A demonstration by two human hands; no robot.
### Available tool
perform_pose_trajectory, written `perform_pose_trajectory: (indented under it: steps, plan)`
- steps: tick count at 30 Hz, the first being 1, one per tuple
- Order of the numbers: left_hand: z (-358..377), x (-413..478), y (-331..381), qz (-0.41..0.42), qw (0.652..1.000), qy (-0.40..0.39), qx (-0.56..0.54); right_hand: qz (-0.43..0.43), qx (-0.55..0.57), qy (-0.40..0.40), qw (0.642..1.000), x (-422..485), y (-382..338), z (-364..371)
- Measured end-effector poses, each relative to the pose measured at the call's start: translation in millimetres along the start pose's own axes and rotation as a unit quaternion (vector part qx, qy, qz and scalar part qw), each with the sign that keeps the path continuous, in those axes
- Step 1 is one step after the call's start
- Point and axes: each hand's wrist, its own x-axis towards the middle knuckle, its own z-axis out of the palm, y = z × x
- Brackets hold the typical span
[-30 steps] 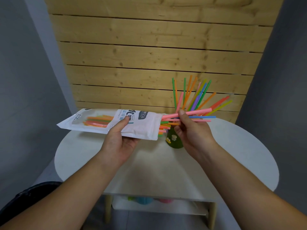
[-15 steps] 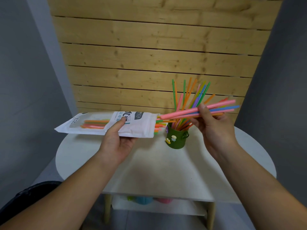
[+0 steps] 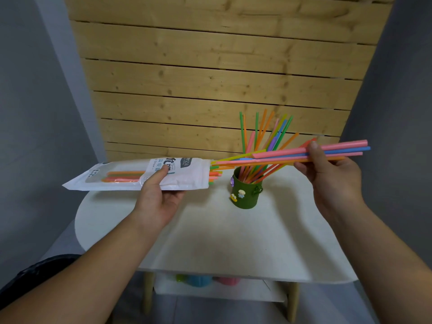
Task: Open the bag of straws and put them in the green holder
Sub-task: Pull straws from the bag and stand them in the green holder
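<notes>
My left hand (image 3: 159,197) grips a white straw bag (image 3: 131,176) held level above the table's left side, its open mouth facing right with several straw ends poking out. My right hand (image 3: 332,176) pinches a bunch of pink, blue and orange straws (image 3: 280,155) that lies nearly level, almost wholly clear of the bag, passing above the green holder (image 3: 245,192). The holder stands on the white table with many coloured straws (image 3: 264,134) fanned out of it.
The round white table (image 3: 210,242) stands against a wooden slat wall (image 3: 210,78). A lower shelf (image 3: 210,291) under the table carries small coloured items. Grey walls close in on both sides.
My right hand has drawn the bunch of straws to the right, out of the bag. The left hand and bag have stayed nearly in place.
</notes>
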Motion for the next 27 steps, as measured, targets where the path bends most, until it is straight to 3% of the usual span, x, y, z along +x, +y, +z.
perform_pose_trajectory:
  steps: [10, 14, 27]
  plan:
    - [3, -1, -8, -0.012, 1.0, 0.0, -0.009, 0.035, 0.011, -0.031, 0.999, 1, 3, -6]
    - [3, 1, -6, -0.004, 1.0, -0.001, -0.011, 0.0, -0.019, -0.023, 1.0, 4, -1, -10]
    - [1, 3, 0, 0.014, 1.0, 0.0, -0.006, -0.092, -0.162, 0.093, 0.978, 4, -9, -12]
